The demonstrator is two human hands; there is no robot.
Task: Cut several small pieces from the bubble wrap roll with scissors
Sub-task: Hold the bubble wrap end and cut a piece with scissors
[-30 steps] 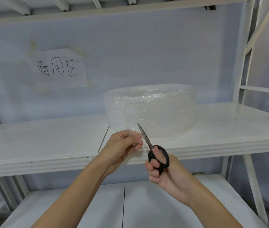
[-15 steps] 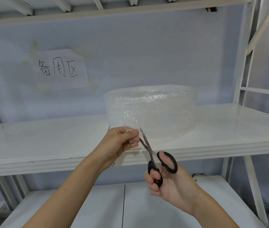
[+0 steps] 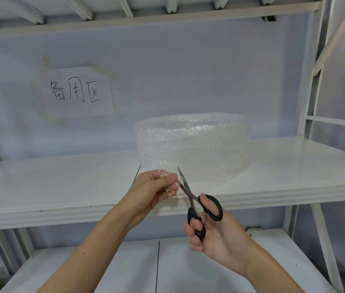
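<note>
Scissors in right hand meet pinched bubble wrap.

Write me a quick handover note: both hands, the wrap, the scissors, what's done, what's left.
Left hand pinches the loose end of the bubble wrap.
Right hand holds the black-handled scissors, blades parted beside that end.
Roll sits on the middle shelf, just behind the hands.
Done: no cut pieces in view.
Left: finish this cut, then cut several more.
</note>
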